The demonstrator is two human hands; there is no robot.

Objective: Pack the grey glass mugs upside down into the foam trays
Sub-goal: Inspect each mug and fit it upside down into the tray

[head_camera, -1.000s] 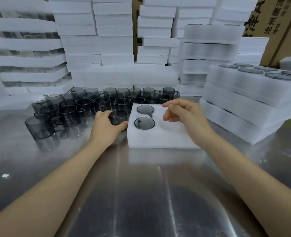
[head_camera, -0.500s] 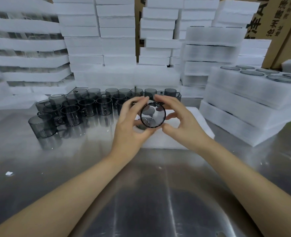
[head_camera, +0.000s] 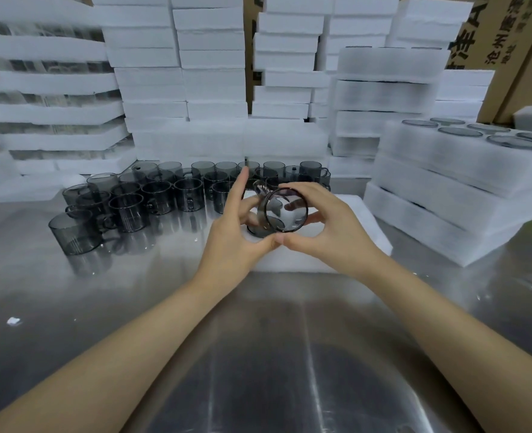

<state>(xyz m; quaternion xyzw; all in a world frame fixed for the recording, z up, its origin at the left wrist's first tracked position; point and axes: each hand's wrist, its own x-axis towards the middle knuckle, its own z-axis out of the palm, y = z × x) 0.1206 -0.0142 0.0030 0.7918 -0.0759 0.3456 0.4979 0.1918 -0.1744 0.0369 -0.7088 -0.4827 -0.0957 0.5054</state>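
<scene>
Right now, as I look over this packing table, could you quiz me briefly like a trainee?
1. True or false: the mug gripped by the left hand and right hand sits in the foam tray.
2. The loose mugs on the steel table stand: A, left of the tray; B, right of it; C, inside it.
3. Which hand stretches its forefinger straight?
Key: 1 false, it is held above the tray; 2 A; 3 the left.

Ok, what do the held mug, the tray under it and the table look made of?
The mug looks like smoky grey glass, glossy and see-through. The tray: white foam, matte with fuzzy edges. The table is probably brushed stainless steel; it mirrors the standing mugs.
</scene>
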